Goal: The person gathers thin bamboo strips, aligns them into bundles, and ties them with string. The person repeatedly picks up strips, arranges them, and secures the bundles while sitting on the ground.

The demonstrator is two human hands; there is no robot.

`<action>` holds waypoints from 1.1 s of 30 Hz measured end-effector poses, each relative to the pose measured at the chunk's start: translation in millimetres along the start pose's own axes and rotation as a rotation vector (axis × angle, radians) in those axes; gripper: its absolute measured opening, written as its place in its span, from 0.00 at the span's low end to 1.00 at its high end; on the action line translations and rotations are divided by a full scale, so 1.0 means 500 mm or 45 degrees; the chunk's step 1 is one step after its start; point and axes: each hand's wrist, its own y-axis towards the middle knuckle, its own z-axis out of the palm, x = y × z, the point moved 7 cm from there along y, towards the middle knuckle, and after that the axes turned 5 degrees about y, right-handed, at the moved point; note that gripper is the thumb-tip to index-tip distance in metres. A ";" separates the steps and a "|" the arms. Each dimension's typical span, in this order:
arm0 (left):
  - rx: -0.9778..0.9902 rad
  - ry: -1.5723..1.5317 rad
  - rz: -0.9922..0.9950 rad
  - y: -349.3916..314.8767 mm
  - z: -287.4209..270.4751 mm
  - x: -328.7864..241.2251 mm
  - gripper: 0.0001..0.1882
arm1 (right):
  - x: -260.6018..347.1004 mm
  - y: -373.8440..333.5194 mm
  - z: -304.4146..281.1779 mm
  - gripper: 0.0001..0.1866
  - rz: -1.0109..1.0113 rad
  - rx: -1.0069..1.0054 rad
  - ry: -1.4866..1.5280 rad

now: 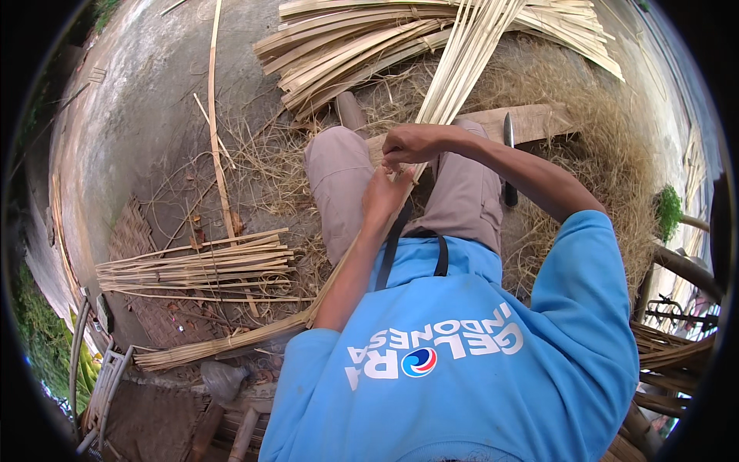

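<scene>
A long bundle of thin, pale bamboo strips (pixel 459 73) slants across my lap, from the far side down past my left arm. My left hand (pixel 386 192) is closed round the bundle between my thighs. Just beyond it, my right hand (pixel 413 144) bends over the strips with its fingers pinched close to the left fingertips. What the right fingers hold is too small and hidden to make out. A knife (pixel 509 132) with a dark handle lies to the right of my thigh, partly covered by my right forearm.
Large stacks of split bamboo (pixel 362 50) lie at the far side. A smaller bundle (pixel 200 266) rests at left on a woven mat (pixel 135 231). A wooden plank (pixel 531 123) lies beyond my knees. Fibrous shavings (pixel 593 185) heap up on the right.
</scene>
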 end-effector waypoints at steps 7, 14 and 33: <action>0.213 -0.376 -0.169 0.032 0.046 0.059 0.37 | -0.039 0.077 0.002 0.19 -0.012 -0.040 -0.332; 0.260 -0.570 0.000 0.011 0.023 0.026 0.28 | -0.084 0.120 0.015 0.18 0.139 -0.092 -0.502; -0.167 -0.286 0.248 -0.032 -0.050 -0.031 0.43 | -0.060 -0.123 0.035 0.17 0.437 -0.944 -0.670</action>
